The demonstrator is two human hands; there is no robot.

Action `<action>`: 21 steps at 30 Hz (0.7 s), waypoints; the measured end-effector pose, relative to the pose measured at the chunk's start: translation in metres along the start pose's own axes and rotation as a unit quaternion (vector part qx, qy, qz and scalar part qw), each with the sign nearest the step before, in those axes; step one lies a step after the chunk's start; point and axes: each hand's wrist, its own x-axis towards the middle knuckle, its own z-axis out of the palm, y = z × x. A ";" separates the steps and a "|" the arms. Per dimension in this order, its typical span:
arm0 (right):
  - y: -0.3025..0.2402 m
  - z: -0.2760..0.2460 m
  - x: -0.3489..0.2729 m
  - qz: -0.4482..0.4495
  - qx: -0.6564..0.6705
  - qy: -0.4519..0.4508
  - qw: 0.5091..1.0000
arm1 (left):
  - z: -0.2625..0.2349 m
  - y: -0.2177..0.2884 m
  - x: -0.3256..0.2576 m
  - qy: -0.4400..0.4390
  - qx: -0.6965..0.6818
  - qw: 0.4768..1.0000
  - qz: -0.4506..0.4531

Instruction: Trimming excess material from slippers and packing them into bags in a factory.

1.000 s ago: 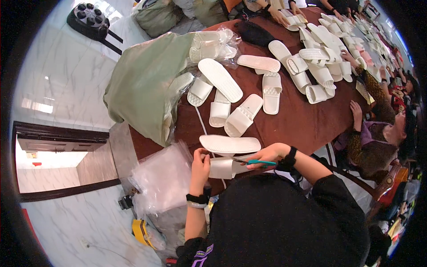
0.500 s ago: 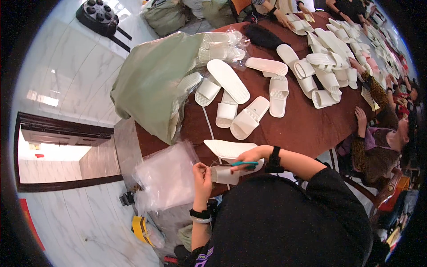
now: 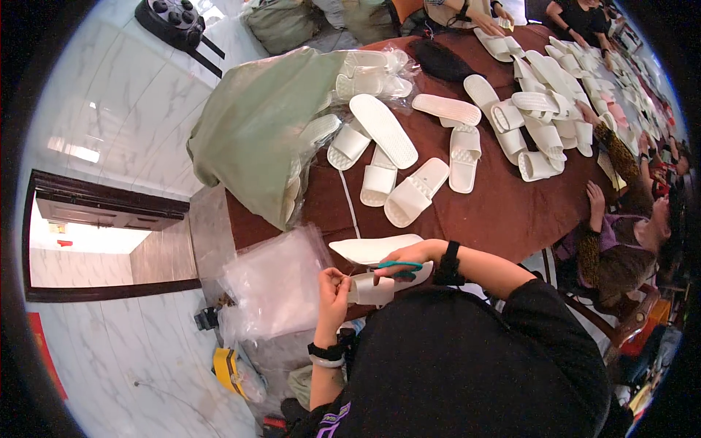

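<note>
Fingers [image 3: 334, 278] by brown table [image 3: 504, 219], marbled tiles [image 3: 109, 358]

Can see a black, knobby thing [image 3: 171, 23] back on the left, big bags [image 3: 282, 28] nearby, and a dark door frame [image 3: 109, 193].

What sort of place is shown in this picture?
Probably a slipper workshop: many white slippers lie across a brown-covered table, clear plastic is piled at its edge, and the right hand holds a teal-handled tool.
</note>
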 end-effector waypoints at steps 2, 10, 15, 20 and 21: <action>0.003 -0.003 -0.004 -0.052 0.021 -0.038 0.998 | -0.002 0.000 -0.004 0.002 -0.011 1.000 0.004; 0.003 0.004 0.005 -0.004 0.004 -0.071 0.997 | -0.002 0.006 -0.010 -0.024 -0.033 0.999 0.002; 0.000 0.007 0.016 -0.061 0.069 -0.010 0.996 | -0.011 0.005 -0.012 0.007 -0.013 1.000 -0.011; -0.005 0.005 -0.004 -0.068 0.133 0.092 0.984 | -0.039 0.013 -0.022 0.083 -0.227 0.970 0.008; 0.000 0.004 -0.001 -0.069 0.148 0.110 0.980 | -0.050 0.011 -0.027 0.099 -0.231 0.968 0.009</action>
